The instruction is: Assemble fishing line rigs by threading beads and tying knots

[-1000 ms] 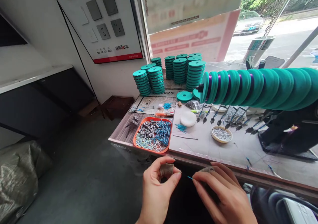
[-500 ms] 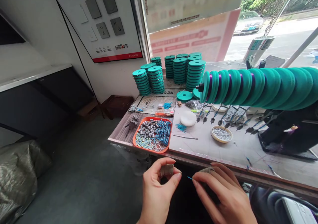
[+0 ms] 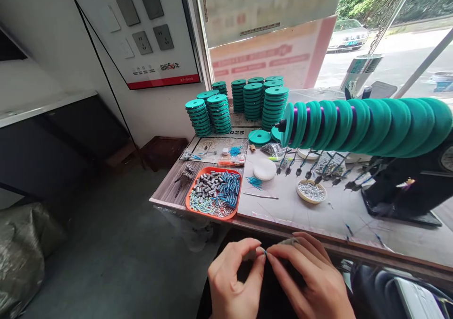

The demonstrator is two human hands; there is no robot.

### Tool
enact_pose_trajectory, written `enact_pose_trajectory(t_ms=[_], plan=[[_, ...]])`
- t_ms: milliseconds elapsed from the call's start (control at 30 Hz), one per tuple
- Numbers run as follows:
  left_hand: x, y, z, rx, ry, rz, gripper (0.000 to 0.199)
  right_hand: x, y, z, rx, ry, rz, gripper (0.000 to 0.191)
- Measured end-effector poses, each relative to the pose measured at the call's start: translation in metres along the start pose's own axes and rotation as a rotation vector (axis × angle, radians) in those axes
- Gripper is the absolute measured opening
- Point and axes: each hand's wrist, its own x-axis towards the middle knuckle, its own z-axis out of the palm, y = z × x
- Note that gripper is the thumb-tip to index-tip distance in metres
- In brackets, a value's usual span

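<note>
Thin blue piece (image 3: 265,252) shows as a tiny tip between the two hands, in front of the near edge of the surface (image 3: 166,192). The right hand (image 3: 309,274) pinches it between thumb and forefinger, a greyish wrap (image 3: 290,241) around one finger. The left hand (image 3: 235,276) has its fingertips drawn together right beside the tip; whether they grip anything is too small to tell. Beyond the hands, an orange tray (image 3: 198,212) holds grey cylinders (image 3: 205,187) and blue ribbed pieces (image 3: 230,189), and a round dish (image 3: 311,200) holds pale beads (image 3: 311,190).
</note>
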Motion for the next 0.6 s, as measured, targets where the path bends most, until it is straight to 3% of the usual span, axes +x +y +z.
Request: enact_pose_trajectory(t_ms=[167, 233, 467, 600], plan=[[0.006, 0.001, 0.002, 0.091, -0.032, 0.328, 0.026, -0.005, 0.007, -0.001, 0.006, -0.066, -0.01, 0.01], [0.005, -0.001, 0.007, 0.1, -0.04, 0.387, 0.029, -0.002, 0.01, -0.003, -0.013, -0.104, -0.011, 0.009], [-0.005, -0.014, 0.016, 0.156, -0.136, 0.215, 0.026, 0.033, 0.025, -0.01, -0.106, -0.158, 0.115, 0.024], [-0.003, -0.018, 0.01, 0.32, -0.325, 0.2, 0.034, 0.042, 0.032, -0.006, -0.145, -0.301, 0.142, 0.027]])
